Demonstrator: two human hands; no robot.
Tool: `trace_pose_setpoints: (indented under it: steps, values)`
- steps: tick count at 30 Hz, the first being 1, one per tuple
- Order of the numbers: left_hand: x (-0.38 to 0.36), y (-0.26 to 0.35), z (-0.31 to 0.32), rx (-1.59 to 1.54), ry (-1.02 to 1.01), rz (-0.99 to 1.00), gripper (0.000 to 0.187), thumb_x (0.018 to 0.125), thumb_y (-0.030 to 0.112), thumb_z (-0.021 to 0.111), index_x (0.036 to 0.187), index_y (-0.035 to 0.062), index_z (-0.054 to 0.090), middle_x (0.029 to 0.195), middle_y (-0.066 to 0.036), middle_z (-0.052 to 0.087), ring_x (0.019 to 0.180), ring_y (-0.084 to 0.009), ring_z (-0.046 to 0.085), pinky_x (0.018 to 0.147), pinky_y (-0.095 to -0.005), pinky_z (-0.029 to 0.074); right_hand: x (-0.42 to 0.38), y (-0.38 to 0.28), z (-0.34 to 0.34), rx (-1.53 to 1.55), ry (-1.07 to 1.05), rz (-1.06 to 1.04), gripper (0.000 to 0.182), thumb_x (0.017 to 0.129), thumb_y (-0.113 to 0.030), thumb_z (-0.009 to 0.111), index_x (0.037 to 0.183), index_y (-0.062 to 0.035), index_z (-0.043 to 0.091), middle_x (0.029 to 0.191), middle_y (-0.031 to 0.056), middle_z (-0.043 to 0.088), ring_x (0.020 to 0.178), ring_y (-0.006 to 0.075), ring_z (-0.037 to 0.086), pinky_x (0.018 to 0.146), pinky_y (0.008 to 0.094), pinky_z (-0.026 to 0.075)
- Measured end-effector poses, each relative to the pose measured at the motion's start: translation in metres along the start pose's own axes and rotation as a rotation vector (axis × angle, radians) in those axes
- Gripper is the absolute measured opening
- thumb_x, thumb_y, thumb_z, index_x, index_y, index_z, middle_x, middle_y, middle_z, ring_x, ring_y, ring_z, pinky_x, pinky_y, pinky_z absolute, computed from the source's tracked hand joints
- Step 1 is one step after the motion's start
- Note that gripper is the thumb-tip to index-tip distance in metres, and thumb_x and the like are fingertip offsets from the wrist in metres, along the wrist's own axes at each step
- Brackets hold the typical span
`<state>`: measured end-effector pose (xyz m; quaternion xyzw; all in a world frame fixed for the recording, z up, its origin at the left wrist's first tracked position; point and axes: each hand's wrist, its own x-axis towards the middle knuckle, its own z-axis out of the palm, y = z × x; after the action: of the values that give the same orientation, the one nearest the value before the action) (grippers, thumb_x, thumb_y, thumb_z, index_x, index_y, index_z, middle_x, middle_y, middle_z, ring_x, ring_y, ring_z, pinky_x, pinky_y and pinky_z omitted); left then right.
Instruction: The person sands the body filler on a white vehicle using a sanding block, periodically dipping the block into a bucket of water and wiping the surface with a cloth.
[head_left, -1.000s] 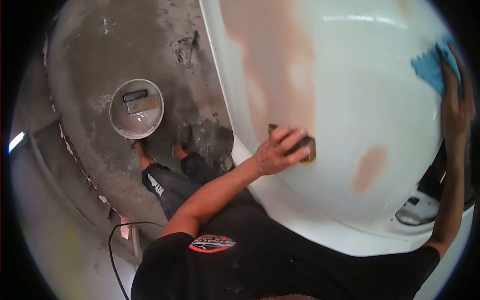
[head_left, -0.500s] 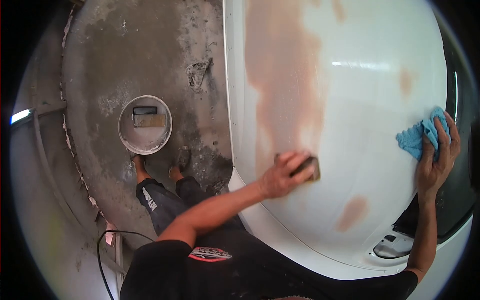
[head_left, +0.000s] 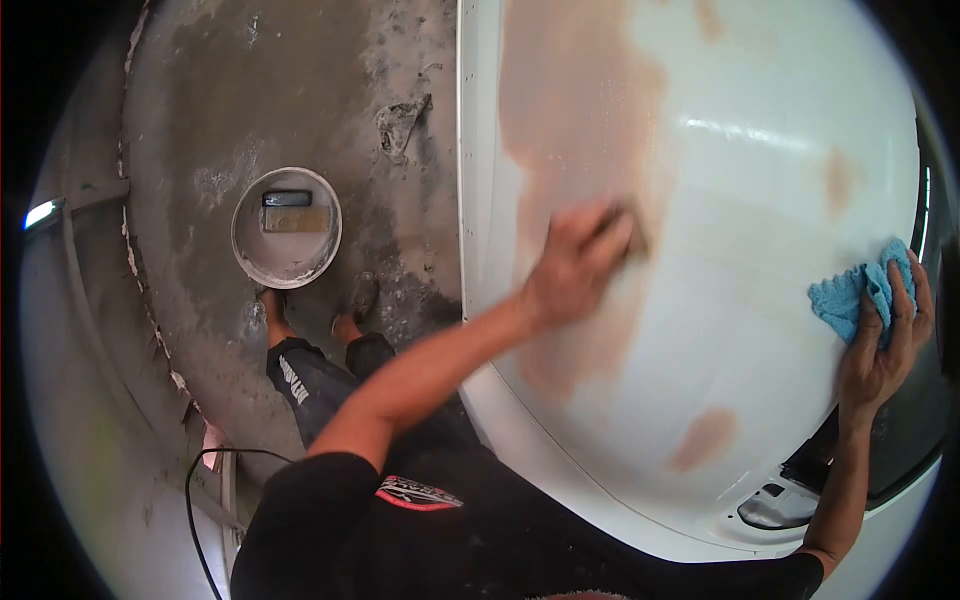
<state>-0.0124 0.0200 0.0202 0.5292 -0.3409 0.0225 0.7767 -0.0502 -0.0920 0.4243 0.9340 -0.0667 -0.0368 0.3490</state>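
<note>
My left hand (head_left: 572, 265) is closed around a sanding block (head_left: 632, 232), dark with a tan edge and blurred by motion. The block rests against the white car hood (head_left: 760, 300), at the right border of a long pinkish-brown patch (head_left: 570, 130). Its lower side is hidden by my fingers. At the hood's right edge, my right hand (head_left: 885, 350) grips a crumpled blue cloth (head_left: 845, 300), with the cloth lying on the panel under the fingers.
A round bucket (head_left: 238, 245) stands on the wet floor near my feet, with two blocks inside. A dirty rag (head_left: 400, 125) lies beside the car. Smaller brown patches (head_left: 705, 438) mark the hood. A black cable (head_left: 192, 510) runs at lower left.
My left hand has moved up along the brown patch with the sanding block. The right hand stays at the hood's edge with the cloth. The view has shifted slightly.
</note>
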Motion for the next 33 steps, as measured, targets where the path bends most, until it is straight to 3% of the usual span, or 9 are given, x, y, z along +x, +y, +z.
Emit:
trace_pose_setpoints:
  steps: [3, 7, 12, 15, 17, 20, 24, 26, 33]
  values:
    - [-0.058, 0.018, -0.009, -0.029, -0.065, -0.039, 0.058, 0.085, 0.006, 0.076, 0.138, 0.0131, 0.054, 0.143, -0.02, 0.051, 0.123, -0.0367, 0.054, 0.102, -0.0479, 0.044, 0.0, -0.006, 0.007, 0.126, 0.02, 0.083, 0.035, 0.102, -0.007, 0.056, 0.136, -0.005, 0.062, 0.147, 0.0174, 0.052, 0.137, 0.03, 0.047, 0.113, 0.0409, 0.038]
    - [0.065, -0.088, -0.002, 0.13, 0.087, 0.087, 0.051, 0.088, 0.014, 0.071, 0.137, 0.0094, 0.056, 0.131, -0.018, 0.062, 0.121, -0.0397, 0.056, 0.102, -0.0508, 0.041, 0.005, -0.008, -0.001, -0.012, -0.018, 0.006, 0.034, 0.102, -0.006, 0.056, 0.136, -0.0025, 0.062, 0.144, 0.0181, 0.053, 0.136, 0.0313, 0.048, 0.113, 0.0413, 0.038]
    - [0.166, -0.139, -0.018, -0.017, 0.108, -0.25, 0.041, 0.091, 0.015, 0.066, 0.13, 0.0053, 0.062, 0.131, -0.02, 0.062, 0.121, -0.0424, 0.054, 0.107, -0.0486, 0.037, 0.006, -0.009, -0.001, 0.005, -0.006, -0.013, 0.034, 0.103, -0.01, 0.057, 0.136, -0.0041, 0.062, 0.145, 0.0186, 0.053, 0.137, 0.0321, 0.047, 0.112, 0.0427, 0.039]
    - [0.052, -0.056, -0.009, 0.205, -0.016, -0.01, 0.046, 0.09, 0.013, 0.067, 0.135, 0.0081, 0.059, 0.144, -0.018, 0.052, 0.129, -0.0411, 0.05, 0.11, -0.0533, 0.037, 0.005, -0.005, -0.002, -0.016, -0.008, -0.003, 0.034, 0.104, -0.015, 0.057, 0.136, -0.0064, 0.063, 0.147, 0.0185, 0.051, 0.138, 0.0329, 0.047, 0.113, 0.0435, 0.039]
    - [-0.028, -0.006, -0.001, -0.107, 0.009, -0.122, 0.054, 0.088, 0.009, 0.071, 0.14, 0.0107, 0.056, 0.147, -0.023, 0.048, 0.127, -0.0417, 0.05, 0.11, -0.052, 0.037, 0.002, -0.003, -0.003, -0.016, -0.023, 0.015, 0.034, 0.104, -0.017, 0.056, 0.135, -0.0062, 0.063, 0.148, 0.019, 0.05, 0.138, 0.0336, 0.047, 0.113, 0.044, 0.039]
    - [-0.008, -0.027, -0.008, -0.036, -0.016, -0.103, 0.056, 0.086, 0.008, 0.072, 0.14, 0.0097, 0.056, 0.144, -0.023, 0.051, 0.126, -0.042, 0.051, 0.109, -0.0515, 0.038, 0.001, -0.007, -0.001, 0.046, -0.03, 0.061, 0.034, 0.105, -0.013, 0.052, 0.137, -0.0034, 0.061, 0.148, 0.0196, 0.049, 0.139, 0.0341, 0.046, 0.112, 0.0457, 0.041]
    - [0.164, -0.171, -0.008, 0.089, 0.203, -0.245, 0.045, 0.087, 0.021, 0.071, 0.126, -0.0002, 0.062, 0.125, -0.021, 0.065, 0.115, -0.0412, 0.058, 0.1, -0.047, 0.044, -0.001, -0.002, 0.0, 0.101, -0.034, 0.032, 0.035, 0.106, -0.013, 0.05, 0.139, -0.0037, 0.058, 0.149, 0.0186, 0.046, 0.141, 0.0338, 0.044, 0.112, 0.046, 0.045]
    - [0.193, -0.18, -0.015, 0.065, 0.226, -0.262, 0.042, 0.087, 0.02, 0.07, 0.123, -0.0011, 0.062, 0.127, -0.022, 0.063, 0.116, -0.0418, 0.056, 0.1, -0.0475, 0.044, 0.002, -0.002, -0.002, 0.05, -0.054, 0.001, 0.035, 0.106, -0.013, 0.05, 0.139, -0.0037, 0.058, 0.149, 0.0189, 0.045, 0.141, 0.0334, 0.044, 0.112, 0.0455, 0.046]
    - [-0.059, -0.011, -0.004, -0.038, -0.025, -0.16, 0.061, 0.088, 0.011, 0.071, 0.145, 0.0112, 0.049, 0.146, -0.024, 0.047, 0.126, -0.0424, 0.049, 0.106, -0.0553, 0.038, -0.001, -0.004, -0.001, 0.106, -0.05, 0.041, 0.035, 0.107, -0.011, 0.048, 0.14, -0.0034, 0.056, 0.148, 0.0198, 0.045, 0.142, 0.0338, 0.043, 0.113, 0.0464, 0.047]
